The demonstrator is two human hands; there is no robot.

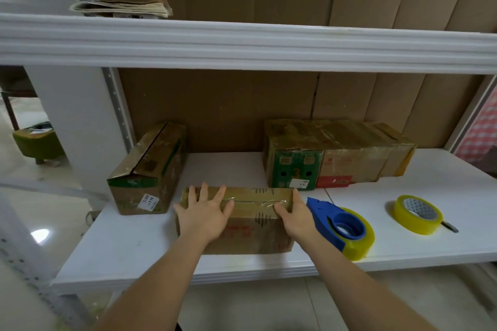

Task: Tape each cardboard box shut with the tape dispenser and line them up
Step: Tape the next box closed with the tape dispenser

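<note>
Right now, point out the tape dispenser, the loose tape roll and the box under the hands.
tape dispenser (339,226): head view, on its blue body.
loose tape roll (412,224): head view, on its yellow outer band.
cardboard box (255,234): head view, on its front face between the hands.

White metal shelving (242,43) — brown cardboard backing (228,105), glossy pale floor (40,223).
</note>
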